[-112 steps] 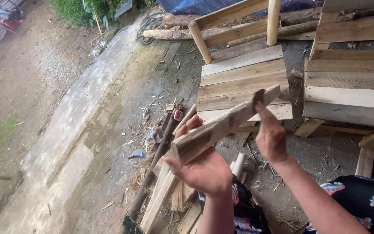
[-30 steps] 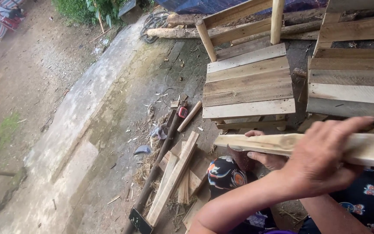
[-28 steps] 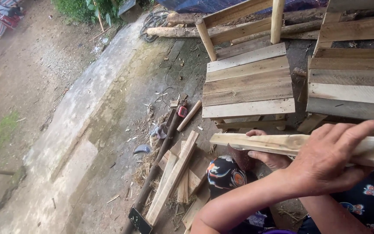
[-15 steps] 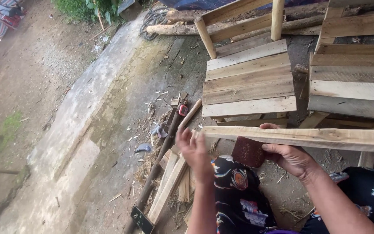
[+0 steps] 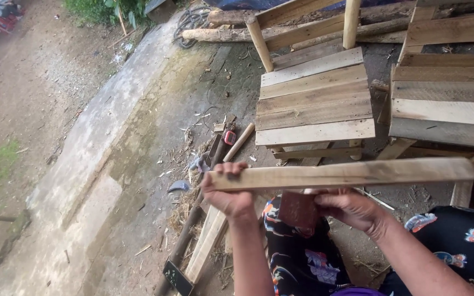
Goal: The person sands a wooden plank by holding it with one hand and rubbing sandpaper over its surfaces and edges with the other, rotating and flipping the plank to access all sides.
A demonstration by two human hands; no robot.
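Note:
I hold a long wooden slat (image 5: 352,172) level in front of me, over my knees. My left hand (image 5: 229,194) grips its left end, fingers wrapped over the top edge. My right hand (image 5: 349,208) is under the middle of the slat and holds a dark reddish-brown sheet, like sandpaper (image 5: 298,211), against the slat's underside. My legs in dark patterned cloth (image 5: 297,257) are below.
Two wooden slat chairs (image 5: 314,104) (image 5: 445,104) stand just ahead. Planks, a wooden handle (image 5: 240,141) and a small red tool (image 5: 230,137) lie on the dirty concrete at left, with a dark tool head (image 5: 178,277) near the bottom. A concrete kerb (image 5: 100,131) runs along the left.
The slat was swung from a tilted hold to level. My left hand came off its top, then took the left end; my right hand now presses the brown sheet under it.

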